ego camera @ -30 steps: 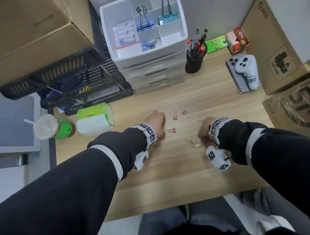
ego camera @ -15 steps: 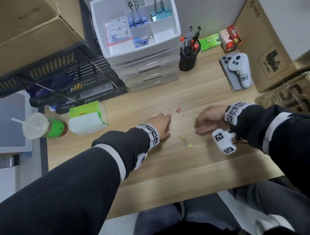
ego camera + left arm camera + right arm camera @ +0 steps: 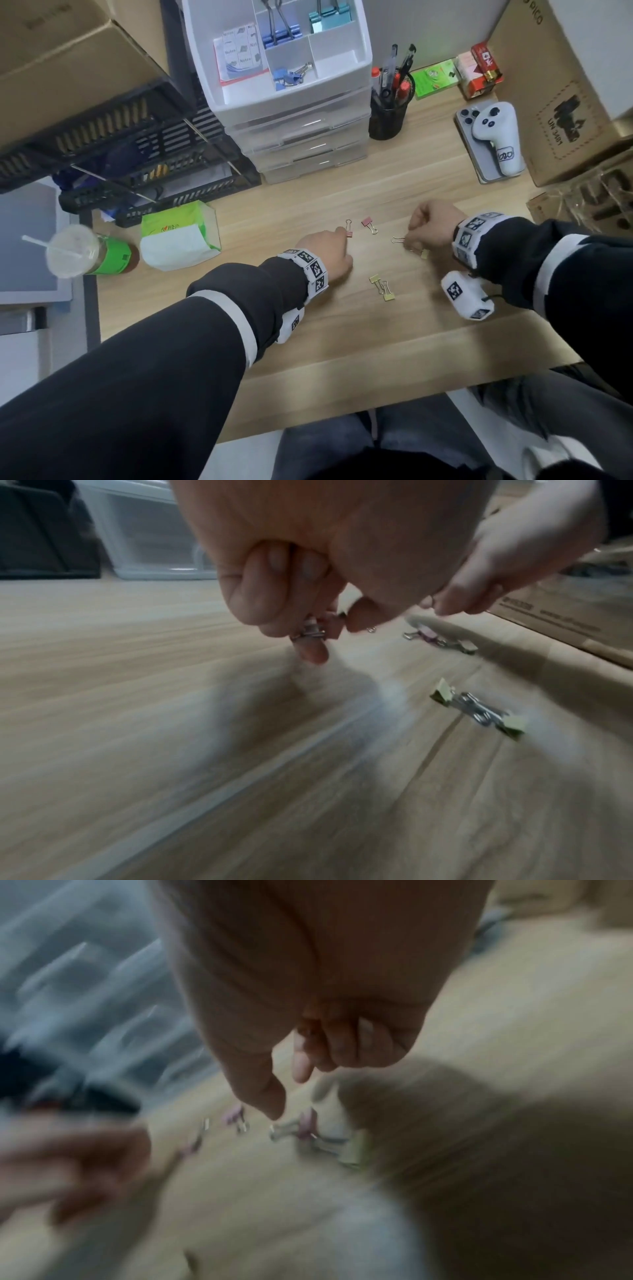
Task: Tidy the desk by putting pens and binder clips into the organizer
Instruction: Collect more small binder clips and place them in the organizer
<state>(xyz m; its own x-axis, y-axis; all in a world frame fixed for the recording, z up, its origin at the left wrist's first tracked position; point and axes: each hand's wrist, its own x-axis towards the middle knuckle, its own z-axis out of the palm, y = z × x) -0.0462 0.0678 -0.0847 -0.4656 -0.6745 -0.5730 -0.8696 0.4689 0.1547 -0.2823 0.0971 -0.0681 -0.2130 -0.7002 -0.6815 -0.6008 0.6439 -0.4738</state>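
Note:
My left hand [image 3: 344,236] rests on the wooden desk [image 3: 445,342] and pinches a small pink binder clip [image 3: 316,630] between thumb and fingers. A second pink clip [image 3: 368,222] lies just right of it. My right hand [image 3: 411,240] hovers with its thumb tip [image 3: 272,1110] by the wire handle of a clip [image 3: 397,239] on the desk. Thumb and forefinger are apart, the other fingers curled; the right wrist view is blurred. Two yellow clips [image 3: 382,287] lie between my hands. The white drawer organizer [image 3: 342,65] stands at the back and holds blue and teal clips.
A black pen cup [image 3: 388,116] with pens stands right of the organizer. A white controller on a phone [image 3: 496,137] and cardboard boxes [image 3: 565,102] fill the right side. At the left are a tissue pack [image 3: 178,236], a lidded drink [image 3: 89,253] and black trays [image 3: 102,154].
My left hand slid forward over the nearest pink clip and now pinches it. My right hand left the yellow clips and moved forward to the clip with the wire handle.

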